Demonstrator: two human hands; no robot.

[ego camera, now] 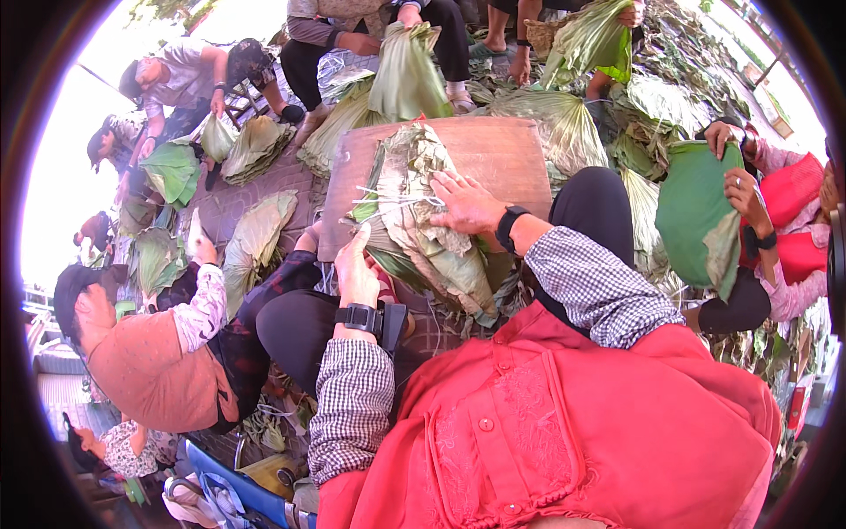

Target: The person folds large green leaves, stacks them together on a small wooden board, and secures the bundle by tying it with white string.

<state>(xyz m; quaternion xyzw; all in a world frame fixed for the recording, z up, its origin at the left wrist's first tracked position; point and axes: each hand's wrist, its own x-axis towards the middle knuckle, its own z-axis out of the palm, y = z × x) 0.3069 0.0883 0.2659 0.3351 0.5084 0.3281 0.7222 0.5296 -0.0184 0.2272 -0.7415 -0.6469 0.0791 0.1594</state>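
Note:
A bundle of large dried leaves (423, 231), pale green and brown, lies across a reddish wooden board (502, 149) before me. White string (400, 198) runs over the bundle's middle, with loose ends at its left. My right hand (466, 203) rests flat on the bundle's right side, fingers spread. At the lower left edge of the bundle, my left hand (358, 268) has its thumb raised beside the leaves; its fingertips are partly hidden, and whether they grip the leaves does not show.
Co-workers sit around me, several handling leaves. One at left (149, 357) sits close to my left arm. Stacked leaves (258, 149) lie on the paving; a pile (562, 125) lies beyond the board. A person at right holds a green leaf (697, 211).

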